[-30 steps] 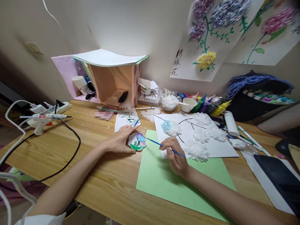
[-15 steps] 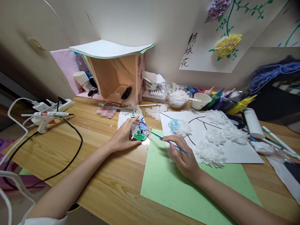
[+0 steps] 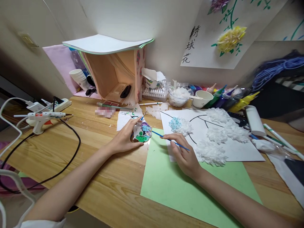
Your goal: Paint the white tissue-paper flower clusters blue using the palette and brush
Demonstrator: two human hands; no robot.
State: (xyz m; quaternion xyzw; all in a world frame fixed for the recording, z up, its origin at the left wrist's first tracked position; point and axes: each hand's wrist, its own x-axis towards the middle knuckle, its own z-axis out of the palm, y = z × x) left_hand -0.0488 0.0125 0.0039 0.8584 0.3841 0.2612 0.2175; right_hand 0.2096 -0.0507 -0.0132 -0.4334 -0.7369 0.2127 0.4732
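My left grip [image 3: 125, 135], half-curled, holds a scalloped palette [image 3: 142, 138]; my right grip [image 3: 186, 157] pinches a slim brush [image 3: 157, 134].
Palette's right: ruffled blooms [image 3: 212, 154]; beneath: wooden desk [image 3: 106, 190]; behind: pale wall [image 3: 173, 31].

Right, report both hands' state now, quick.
Left hand: partly curled, holding the paint palette by its sides.
Right hand: closed, holding a blue paintbrush.

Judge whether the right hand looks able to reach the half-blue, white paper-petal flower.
Probably yes: the right hand, holding a slim blue paintbrush, is just below that flower in the picture, and nothing visible stands between them.
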